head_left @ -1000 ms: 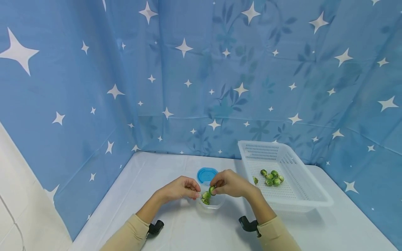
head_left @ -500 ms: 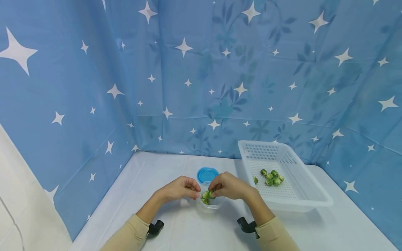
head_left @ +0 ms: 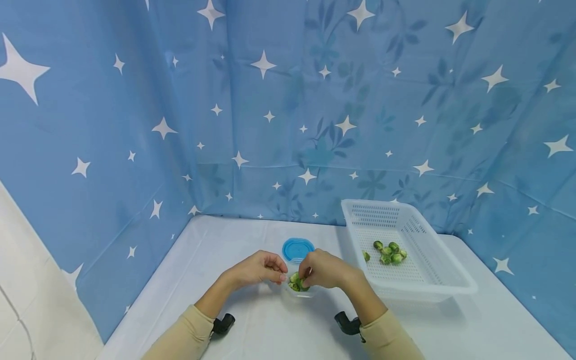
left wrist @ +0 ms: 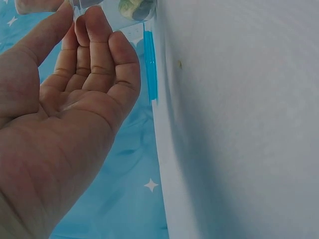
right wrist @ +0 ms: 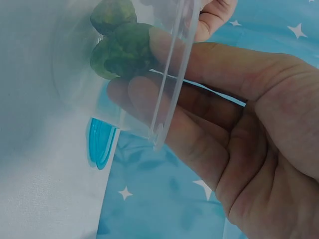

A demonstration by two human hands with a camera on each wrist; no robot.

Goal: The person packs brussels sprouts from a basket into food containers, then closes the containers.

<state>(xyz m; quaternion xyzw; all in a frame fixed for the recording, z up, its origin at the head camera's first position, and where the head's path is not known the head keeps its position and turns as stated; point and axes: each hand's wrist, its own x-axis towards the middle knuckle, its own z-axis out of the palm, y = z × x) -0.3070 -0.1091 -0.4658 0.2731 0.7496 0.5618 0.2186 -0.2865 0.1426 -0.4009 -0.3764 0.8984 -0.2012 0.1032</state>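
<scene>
A small clear plastic container (head_left: 300,294) stands on the table with several green Brussels sprouts (head_left: 295,282) inside. My left hand (head_left: 257,270) pinches its left rim between thumb and fingers, as the left wrist view also shows. From the right, my right hand (head_left: 328,270) reaches over the rim. Seen through the clear wall in the right wrist view, its thumb and fingers hold a Brussels sprout (right wrist: 130,50) low in the container, against other sprouts. Part of the sprouts is hidden by the right fingers in the head view.
A blue lid (head_left: 297,248) lies on the white table (head_left: 243,240) just behind the container. To the right stands a white perforated basket (head_left: 432,287) with several more Brussels sprouts (head_left: 390,254). A star-patterned blue curtain (head_left: 279,140) closes off the back and sides.
My right hand has lowered its Brussels sprout into the container among the others. The left hand has stayed at the rim.
</scene>
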